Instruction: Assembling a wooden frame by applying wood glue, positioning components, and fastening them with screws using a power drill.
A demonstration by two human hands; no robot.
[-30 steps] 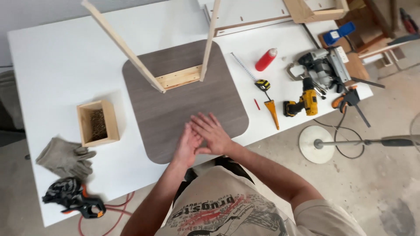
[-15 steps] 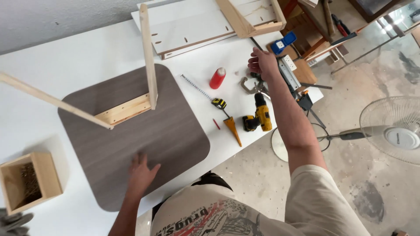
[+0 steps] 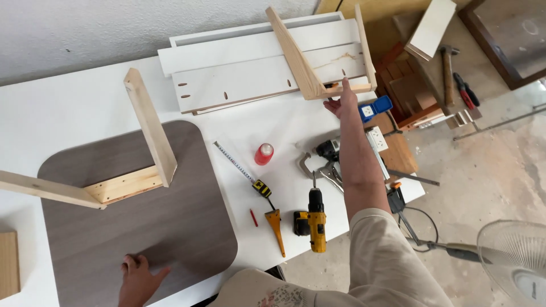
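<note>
Reaching farther now, the right hand (image 3: 339, 101) has moved from the tools to the wooden leg frame (image 3: 318, 62) on the white boards (image 3: 256, 74), fingers open and touching it. Left hand (image 3: 138, 278) stays flat and open on the brown board (image 3: 142, 227) on the tabletop (image 3: 68, 108).

grey-brown wood-grain tabletop (image 3: 142, 227), pale pine leg frame (image 3: 149, 128), white bench (image 3: 68, 108), red glue bottle (image 3: 264, 154), yellow-and-black drill (image 3: 314, 219), blue jig (image 3: 375, 108), beige sleeve (image 3: 387, 261)

Yellow drill (image 3: 311, 223), red bottle (image 3: 264, 154), tape measure (image 3: 242, 170), hammer (image 3: 447, 71), fan (image 3: 515, 261).
</note>
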